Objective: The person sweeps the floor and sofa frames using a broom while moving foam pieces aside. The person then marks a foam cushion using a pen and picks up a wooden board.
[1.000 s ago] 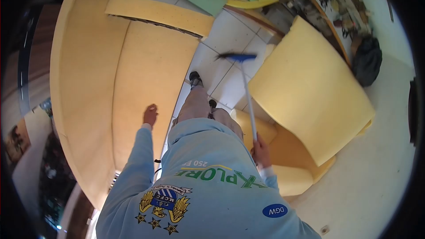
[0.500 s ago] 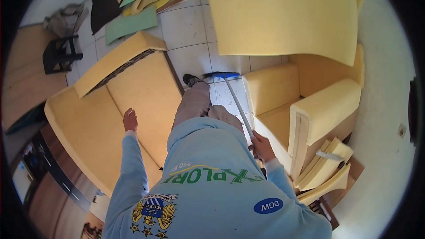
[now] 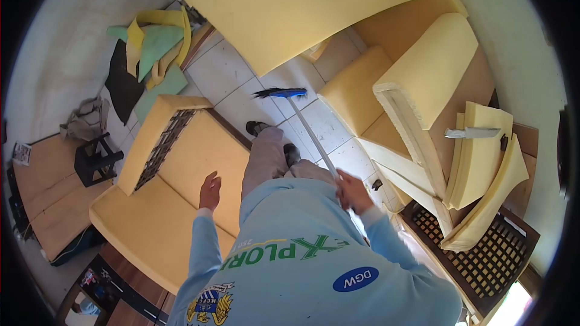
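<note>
My right hand (image 3: pixel 354 192) is closed around the grey handle of a broom (image 3: pixel 313 139). The broom's blue head with black bristles (image 3: pixel 284 93) rests on the white tiled floor, ahead of my shoes. My left hand (image 3: pixel 210 192) hangs free with its fingers apart, over the seat of a foam-covered sofa frame (image 3: pixel 160 205). It holds nothing. To the right of the broom stands a foam-covered armchair (image 3: pixel 423 72). A large yellow foam sheet (image 3: pixel 302 6) lies across the far side of that armchair and overhangs the floor.
Foam offcuts (image 3: pixel 162 48) in green, yellow and black lie at the far left. A black stool (image 3: pixel 98 160) stands left of the sofa frame. On the right, a knife (image 3: pixel 472 133) lies on stacked foam pieces (image 3: pixel 474 169), near a dark lattice panel (image 3: pixel 465 253).
My view has turned and shifted, so the lattice panel on the right now shows more fully. The broom stays in my right hand. My left hand remains free.
</note>
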The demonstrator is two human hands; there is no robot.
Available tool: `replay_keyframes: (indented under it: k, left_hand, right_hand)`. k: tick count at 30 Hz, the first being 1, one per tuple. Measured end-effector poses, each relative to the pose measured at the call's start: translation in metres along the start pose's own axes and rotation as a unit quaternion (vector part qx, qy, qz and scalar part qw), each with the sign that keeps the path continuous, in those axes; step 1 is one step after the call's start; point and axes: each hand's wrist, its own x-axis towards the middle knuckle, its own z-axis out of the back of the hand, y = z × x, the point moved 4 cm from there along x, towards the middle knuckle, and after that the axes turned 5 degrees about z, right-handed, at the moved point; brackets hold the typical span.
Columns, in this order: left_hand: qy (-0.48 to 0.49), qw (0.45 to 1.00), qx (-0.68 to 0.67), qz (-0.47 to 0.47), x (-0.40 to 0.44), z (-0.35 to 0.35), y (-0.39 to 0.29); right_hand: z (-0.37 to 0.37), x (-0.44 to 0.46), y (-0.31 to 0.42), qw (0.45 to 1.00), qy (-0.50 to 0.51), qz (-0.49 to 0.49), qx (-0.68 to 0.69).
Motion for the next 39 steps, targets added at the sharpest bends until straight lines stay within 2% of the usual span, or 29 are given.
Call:
replay_keyframes:
  k: [2,5,7,9,10,11,14,15,16,17,18,21,22,23,24,25,26,28,30,31,32,33,35,37,38,39]
  left_hand:
    - [-0.022,0.999,-0.022,0.036,-0.015,0.014,0.015]
    - [-0.014,0.996,0.034,0.080,-0.002,0.019,0.099]
    - [0.006,0.991,0.050,0.124,-0.002,0.021,0.154]
    - [0.050,0.975,0.100,0.191,-0.012,0.034,0.154]
    - [0.069,0.970,0.119,0.202,-0.020,0.037,0.132]
    - [0.087,0.963,0.138,0.214,-0.019,0.040,0.116]
    - [0.151,0.943,0.272,0.115,0.020,0.068,0.092]
    - [0.094,0.963,0.241,0.073,0.051,0.092,0.091]
    - [0.037,0.977,0.208,0.030,0.080,0.114,0.091]
    - [-0.003,0.995,0.093,0.048,0.085,0.124,0.062]
    - [-0.043,0.997,-0.030,0.065,0.083,0.126,0.014]
    - [-0.039,0.998,-0.020,0.054,0.104,0.129,-0.058]
    - [-0.031,0.999,-0.004,0.036,0.117,0.131,-0.077]
    - [-0.022,0.999,0.009,0.021,0.130,0.132,-0.086]
    - [-0.013,1.000,0.009,0.021,0.142,0.137,-0.087]
    - [-0.009,1.000,0.022,0.015,0.148,0.135,-0.092]
    - [-0.004,0.999,0.035,0.009,0.150,0.131,-0.097]
    - [0.030,0.999,0.023,-0.010,0.157,0.120,-0.094]
    - [0.050,0.993,0.104,-0.013,0.167,0.100,-0.061]
    - [0.068,0.989,0.130,-0.026,0.174,0.090,-0.037]
    - [0.071,0.990,0.119,-0.004,0.171,0.089,-0.041]
    - [0.075,0.991,0.108,0.017,0.164,0.084,-0.053]
    - [0.071,0.993,0.075,0.051,0.158,0.083,-0.049]
    - [0.032,0.997,0.012,0.076,0.153,0.083,-0.020]
    - [0.043,0.997,-0.005,0.059,0.158,0.080,-0.003]
    - [0.053,0.998,-0.021,0.041,0.170,0.077,0.017]
  right_hand:
    - [-0.004,-0.039,-0.014,0.993,-0.082,0.062,-0.051]
    - [0.005,-0.022,-0.012,0.937,-0.242,0.192,-0.161]
    - [0.028,0.043,-0.005,0.918,-0.269,0.176,-0.231]
    - [0.061,0.127,0.016,0.903,-0.304,0.169,-0.250]
    - [0.085,0.195,0.007,0.878,-0.333,0.236,-0.250]
    - [0.093,0.227,0.027,0.806,-0.377,0.276,-0.364]
    - [0.046,0.224,0.070,0.931,-0.235,0.113,-0.257]
    - [0.028,0.216,0.064,0.957,-0.180,0.047,-0.221]
    - [0.023,0.225,0.026,0.911,-0.222,0.104,-0.332]
    - [0.010,0.205,-0.004,0.884,-0.229,0.106,-0.393]
    - [0.000,0.159,-0.001,0.918,-0.127,0.007,-0.375]
    - [-0.005,0.075,-0.075,0.895,-0.064,-0.002,-0.441]
    - [-0.014,0.044,-0.077,0.919,-0.027,-0.076,-0.385]
    - [-0.019,0.024,-0.100,0.898,-0.019,-0.073,-0.433]
    - [-0.021,0.020,-0.156,0.907,-0.072,0.060,-0.410]
    - [-0.028,-0.004,-0.154,0.919,-0.061,-0.123,-0.370]
    - [-0.022,-0.011,-0.196,0.913,-0.117,-0.093,-0.380]
    - [-0.016,-0.030,-0.203,0.907,-0.124,-0.220,-0.337]
    - [-0.011,-0.067,-0.179,0.904,-0.137,-0.272,-0.300]
    - [0.019,-0.067,-0.298,0.845,-0.067,-0.162,-0.506]
    - [0.003,-0.108,-0.194,0.871,-0.135,-0.252,-0.400]
    - [-0.006,-0.129,-0.171,0.839,-0.055,-0.167,-0.515]
    - [-0.011,-0.157,-0.119,0.890,-0.116,-0.174,-0.406]
    - [0.002,-0.138,-0.064,0.921,-0.094,-0.058,-0.375]
    - [0.005,-0.119,-0.065,0.917,-0.090,0.006,-0.389]
    - [-0.007,-0.102,-0.050,0.889,-0.100,0.135,-0.426]
